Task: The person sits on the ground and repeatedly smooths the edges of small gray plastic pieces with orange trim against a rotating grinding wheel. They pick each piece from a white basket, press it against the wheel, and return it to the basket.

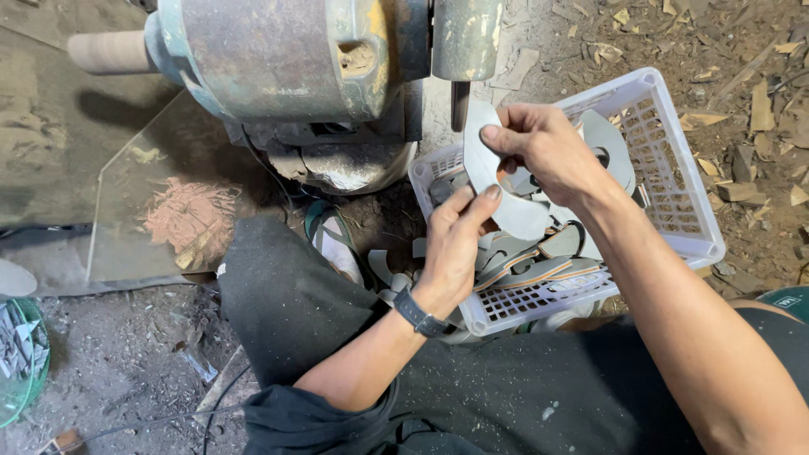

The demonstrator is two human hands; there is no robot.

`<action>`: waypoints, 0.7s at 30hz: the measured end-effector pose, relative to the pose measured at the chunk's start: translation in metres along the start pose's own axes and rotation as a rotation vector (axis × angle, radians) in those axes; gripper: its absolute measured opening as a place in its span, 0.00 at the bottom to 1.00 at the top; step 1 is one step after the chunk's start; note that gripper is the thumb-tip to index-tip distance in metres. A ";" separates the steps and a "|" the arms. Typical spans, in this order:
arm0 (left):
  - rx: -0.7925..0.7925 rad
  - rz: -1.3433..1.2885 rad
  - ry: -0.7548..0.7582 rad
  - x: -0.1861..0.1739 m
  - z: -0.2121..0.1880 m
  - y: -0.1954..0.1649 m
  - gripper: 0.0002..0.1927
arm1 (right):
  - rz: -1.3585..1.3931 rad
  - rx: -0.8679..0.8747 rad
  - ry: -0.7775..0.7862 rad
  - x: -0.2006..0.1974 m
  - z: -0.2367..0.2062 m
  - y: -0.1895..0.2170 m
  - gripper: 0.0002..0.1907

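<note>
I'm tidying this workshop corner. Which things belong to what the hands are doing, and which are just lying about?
In use:
curved grey piece, held by left hand and right hand
white basket of similar pieces
grinding machine

Lying about:
wood scraps
green basket
glass sheet

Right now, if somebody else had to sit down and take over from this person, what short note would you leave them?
Left hand: fingertips steady the lower edge of a grey curved piece.
Right hand: pinches the top of the same piece.
The piece is held above a white basket, just in front of the grinder.
The basket holds more curved pieces, some grey, some with orange edges; a few lie on the ground beside it.
Done or left: cannot tell which pieces are finished.
</note>
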State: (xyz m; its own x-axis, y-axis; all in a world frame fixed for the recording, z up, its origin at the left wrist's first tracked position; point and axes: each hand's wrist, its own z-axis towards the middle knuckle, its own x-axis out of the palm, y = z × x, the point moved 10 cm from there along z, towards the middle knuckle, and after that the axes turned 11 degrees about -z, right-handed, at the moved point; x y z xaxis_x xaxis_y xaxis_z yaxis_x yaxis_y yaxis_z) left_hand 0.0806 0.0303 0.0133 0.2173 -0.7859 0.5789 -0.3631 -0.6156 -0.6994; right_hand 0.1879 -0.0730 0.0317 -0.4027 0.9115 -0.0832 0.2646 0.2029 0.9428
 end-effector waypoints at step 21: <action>0.820 0.915 0.075 0.060 -0.049 -0.096 0.11 | 0.445 -0.036 0.095 -0.007 -0.028 0.020 0.12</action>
State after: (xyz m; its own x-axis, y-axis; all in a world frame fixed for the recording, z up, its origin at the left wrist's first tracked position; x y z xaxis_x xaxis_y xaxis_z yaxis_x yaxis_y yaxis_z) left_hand 0.0839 0.0448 0.1361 0.1192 -0.9583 -0.2596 0.3277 0.2848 -0.9008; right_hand 0.1719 -0.0849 0.0601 -0.3360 0.8698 0.3613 0.4001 -0.2155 0.8908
